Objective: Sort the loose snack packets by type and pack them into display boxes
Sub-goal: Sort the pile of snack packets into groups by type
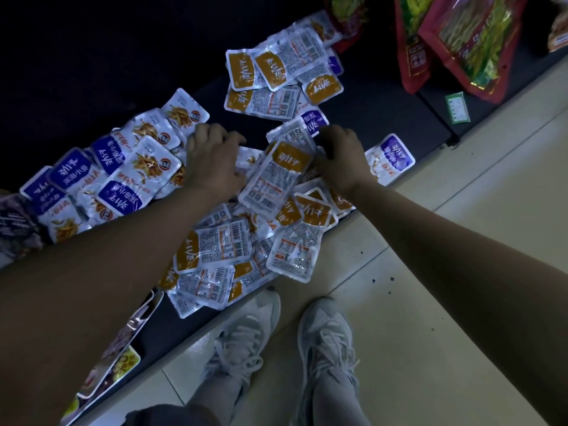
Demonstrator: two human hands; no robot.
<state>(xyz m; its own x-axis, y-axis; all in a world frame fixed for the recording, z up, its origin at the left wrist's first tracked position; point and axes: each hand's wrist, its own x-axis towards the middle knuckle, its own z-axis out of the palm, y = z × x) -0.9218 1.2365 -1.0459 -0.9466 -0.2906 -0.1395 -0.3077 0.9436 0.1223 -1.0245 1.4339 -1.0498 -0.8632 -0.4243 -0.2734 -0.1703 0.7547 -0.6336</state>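
Loose snack packets cover a dark shelf [384,118]. Purple-labelled packets [76,176] are heaped at the left. Orange-labelled packets [270,69] lie at the back, and more of them [215,250] sit by the front edge. My left hand [212,161] lies knuckles up in the middle of the heap, its fingers and thumb curled round packets beneath it. My right hand [344,161] curls its fingers on the edge of a tilted orange packet [276,176] that lies between both hands. A single purple packet [393,155] lies to the right of my right hand.
Large red snack bags [461,41] stand at the back right, with a green price tag [458,107] on the shelf edge below them. A colourful printed pack [123,348] lies at the shelf's lower left. My shoes [325,342] stand on pale floor tiles.
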